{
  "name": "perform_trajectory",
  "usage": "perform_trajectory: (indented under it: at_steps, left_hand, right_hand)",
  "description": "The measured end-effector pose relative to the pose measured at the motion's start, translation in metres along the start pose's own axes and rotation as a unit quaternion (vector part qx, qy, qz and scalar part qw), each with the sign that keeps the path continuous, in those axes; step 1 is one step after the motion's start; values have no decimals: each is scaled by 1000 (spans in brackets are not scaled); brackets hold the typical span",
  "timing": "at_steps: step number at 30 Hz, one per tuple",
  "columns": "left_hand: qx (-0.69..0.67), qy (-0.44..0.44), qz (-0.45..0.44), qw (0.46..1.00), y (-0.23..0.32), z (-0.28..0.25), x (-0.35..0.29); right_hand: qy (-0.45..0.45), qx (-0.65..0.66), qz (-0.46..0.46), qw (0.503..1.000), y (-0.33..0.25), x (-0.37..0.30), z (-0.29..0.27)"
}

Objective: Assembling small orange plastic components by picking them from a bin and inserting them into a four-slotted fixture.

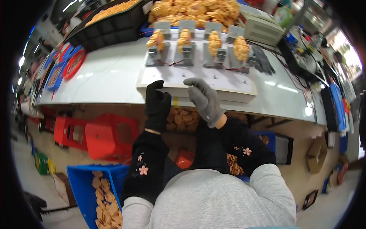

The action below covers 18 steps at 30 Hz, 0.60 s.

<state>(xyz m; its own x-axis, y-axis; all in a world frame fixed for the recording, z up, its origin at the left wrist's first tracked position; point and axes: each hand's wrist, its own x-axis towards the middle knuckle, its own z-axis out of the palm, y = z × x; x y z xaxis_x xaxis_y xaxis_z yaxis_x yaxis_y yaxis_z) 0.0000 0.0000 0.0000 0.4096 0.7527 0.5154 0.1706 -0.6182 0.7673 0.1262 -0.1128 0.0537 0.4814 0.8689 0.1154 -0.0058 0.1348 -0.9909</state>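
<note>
My left hand [157,107], in a black glove, hovers at the front edge of a white test box [198,82], its fingers loosely bent and apart with nothing visible in them. Beside it my right hand [206,100], in a grey glove, is also half curled and looks empty. On top of the box stands a row of grey metal fixtures [187,52]. Each bears a knobbly yellow-tan piece, such as the left one [156,39] and the right one [241,48]. Neither hand touches these pieces. Red and black wires run between the fixtures.
Behind the fixtures lies a big heap of yellow-tan pieces [194,11], with a black crate [110,28] at its left. A beige instrument [265,28] and a spare grey glove [263,61] are at the right. Below are red stools [108,135] and a blue bin [82,191].
</note>
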Motion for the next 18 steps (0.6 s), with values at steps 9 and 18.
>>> perform_trajectory:
  at_steps: [9, 18]
  left_hand:
    - [-319, -284, -15, 904, 106, 114, 20]
    - [-358, -192, 14, 914, 122, 193, 36]
  right_hand:
    - [150, -144, -117, 971, -35, -28, -141]
    - [228, -205, -74, 949, -71, -2, -201]
